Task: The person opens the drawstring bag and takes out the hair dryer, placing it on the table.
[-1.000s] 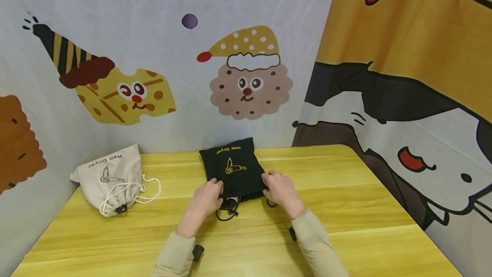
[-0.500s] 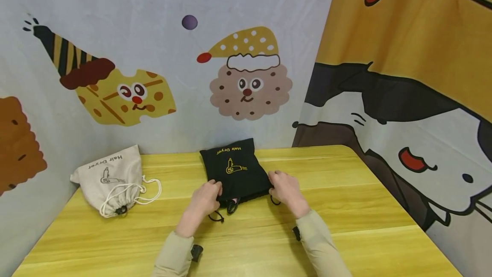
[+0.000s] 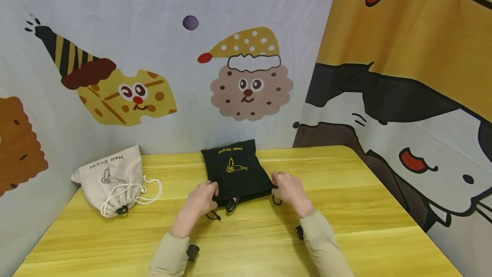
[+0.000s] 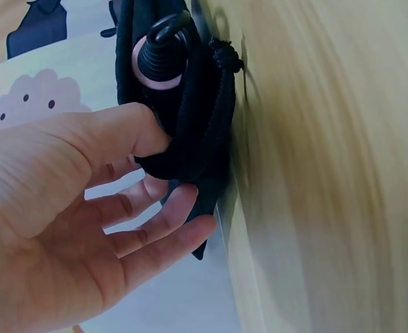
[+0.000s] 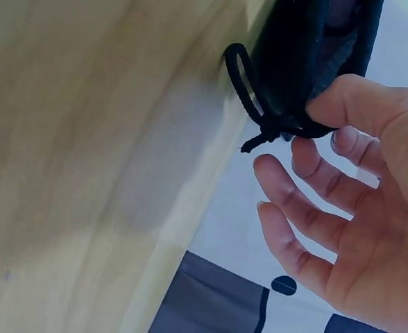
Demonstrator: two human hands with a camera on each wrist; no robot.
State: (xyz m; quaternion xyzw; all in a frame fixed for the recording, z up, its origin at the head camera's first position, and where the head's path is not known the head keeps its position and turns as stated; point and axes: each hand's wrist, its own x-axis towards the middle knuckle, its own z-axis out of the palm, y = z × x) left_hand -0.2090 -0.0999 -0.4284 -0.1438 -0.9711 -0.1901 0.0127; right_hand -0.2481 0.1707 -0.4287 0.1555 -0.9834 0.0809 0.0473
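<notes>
A black drawstring bag (image 3: 236, 178) with yellow "Hair Dryer" print lies on the table, its mouth towards me. My left hand (image 3: 201, 198) pinches the left corner of the mouth between thumb and fingers. At the right corner, my right hand (image 3: 289, 189) pinches the rim, thumb inside the opening. In the left wrist view, a coiled black cord end (image 4: 164, 55) with a pink ring shows inside the mouth. A knotted black drawstring (image 5: 249, 90) hangs from the right corner in the right wrist view; another knot (image 4: 225, 55) sits by the left corner.
A beige "Hair Dryer" drawstring bag (image 3: 111, 183) with white cords lies at the table's left. Behind the wooden table (image 3: 246, 243) hangs a printed cloth (image 3: 184, 131) with cartoon figures.
Both hands have moved apart, the right one outward to the right and the left slightly left. The bag's mouth is stretched wider, and its front edge has come nearer, covering more of the cord.
</notes>
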